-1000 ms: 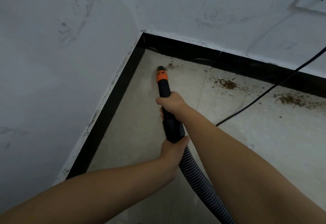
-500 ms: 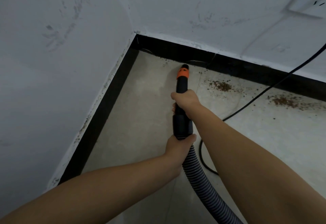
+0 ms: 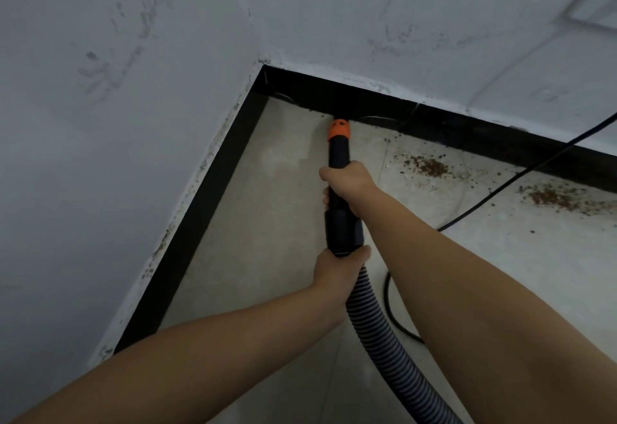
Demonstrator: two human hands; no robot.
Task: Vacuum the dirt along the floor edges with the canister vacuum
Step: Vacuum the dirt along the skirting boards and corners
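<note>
A room corner is formed by two scuffed white walls (image 3: 127, 96) edged with black skirting (image 3: 460, 131) above pale floor tiles (image 3: 267, 223). A black power cord (image 3: 500, 186) crosses two brown dirt patches (image 3: 429, 166). The ribbed vacuum hose (image 3: 384, 350), cut off below, ends in a black tube with an orange nozzle (image 3: 339, 130) touching the skirting. The tube is gripped by the right hand (image 3: 349, 183), the hose cuff by the left hand (image 3: 337, 268), fingers wrapped and mostly hidden.

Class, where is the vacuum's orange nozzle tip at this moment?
In the head view, the orange nozzle tip sits centre frame against the black baseboard, right of the corner.
</note>
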